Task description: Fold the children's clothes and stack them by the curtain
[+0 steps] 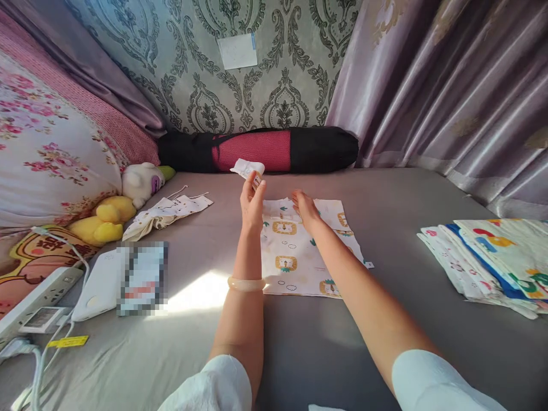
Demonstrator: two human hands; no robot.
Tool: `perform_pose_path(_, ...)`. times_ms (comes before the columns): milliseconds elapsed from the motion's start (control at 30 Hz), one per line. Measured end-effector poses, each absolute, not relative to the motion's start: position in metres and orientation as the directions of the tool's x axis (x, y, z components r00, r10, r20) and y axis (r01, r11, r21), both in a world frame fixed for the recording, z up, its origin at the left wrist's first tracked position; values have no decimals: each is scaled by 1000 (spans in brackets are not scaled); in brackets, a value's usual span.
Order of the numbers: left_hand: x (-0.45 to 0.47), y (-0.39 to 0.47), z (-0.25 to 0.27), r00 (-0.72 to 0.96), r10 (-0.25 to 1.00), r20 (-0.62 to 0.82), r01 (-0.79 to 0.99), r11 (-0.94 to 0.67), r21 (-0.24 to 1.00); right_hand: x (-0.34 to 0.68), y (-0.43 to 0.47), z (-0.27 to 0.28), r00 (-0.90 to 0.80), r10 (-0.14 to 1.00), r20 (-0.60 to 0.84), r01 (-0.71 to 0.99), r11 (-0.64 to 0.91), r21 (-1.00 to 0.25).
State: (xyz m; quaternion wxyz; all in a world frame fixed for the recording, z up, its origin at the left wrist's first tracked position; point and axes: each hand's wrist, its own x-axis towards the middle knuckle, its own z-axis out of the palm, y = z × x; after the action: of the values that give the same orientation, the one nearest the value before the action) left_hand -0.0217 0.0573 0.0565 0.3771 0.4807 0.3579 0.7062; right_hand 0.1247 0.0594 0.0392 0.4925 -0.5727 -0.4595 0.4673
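Note:
My left hand (252, 205) is raised over the far left edge of a white cloth (295, 254) printed with lion faces, clouds and green leaves. Between its thumb and fingers is a small white folded piece of printed fabric (247, 167); whether it joins the cloth below is hidden by the hand. My right hand (305, 210) rests on the far part of the lion cloth, fingers stretched out and holding nothing. The cloth lies flat on the grey bed sheet (385, 240), a small white tag at its right corner. My right forearm covers some of it.
Folded printed cloths (492, 260) are stacked at the right. On the left lie a drawstring cloth bag (169, 216), plush toys (105, 217), a white power bank (100, 282), a blurred-out item (143, 279) and a power strip (38, 299). Behind is a black-and-red roll bag (257, 149).

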Motion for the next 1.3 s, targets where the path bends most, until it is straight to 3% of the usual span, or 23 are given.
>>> perform_pose_path(67, -10, 55, 53, -186, 874, 448, -111, -472, 874, 140, 55, 43, 164, 957, -240, -216, -202, -955)
perform_pose_path(133, 2, 54, 48, -120, 864, 488, -2, -492, 871, 154, 50, 44, 159, 930, -331, -395, -248, -885)
perform_pose_path(367, 39, 40, 25, 174, 836, 520, 437, -539, 720, 181, 36, 32, 107, 896, -431, -636, -272, -723)
perform_pose_path(600, 54, 20, 13, 431, 854, 291, 708, -520, 478, 184, 32, 33, 67, 911, -408, -642, -274, -717)
perform_pose_path(767, 54, 12, 18, 534, 832, 149, 712, -537, 452, 185, 30, 41, 51, 938, -342, -521, -267, -810)
perform_pose_path(867, 53, 12, 22, 560, 812, 163, 680, -563, 470, 185, 32, 39, 68, 925, -374, -500, -293, -815)
perform_pose_path(967, 45, 16, 29, 497, 831, 251, 663, -550, 508, 185, 34, 34, 171, 910, -378, -521, -242, -819)
perform_pose_path(1067, 28, 21, 38, 259, 921, 291, 783, -376, 495, 188, 35, 32, 260, 892, -371, -515, -197, -834)
perform_pose_path(1200, 3, 22, 43, -84, 977, 196, 904, -8, 428, 200, 35, 33, 342, 884, -320, -463, -138, -876)
perform_pose_path(1300, -9, 22, 40, -191, 976, 106, 898, 130, 421, 210, 37, 35, 393, 867, -305, -402, -136, -906)
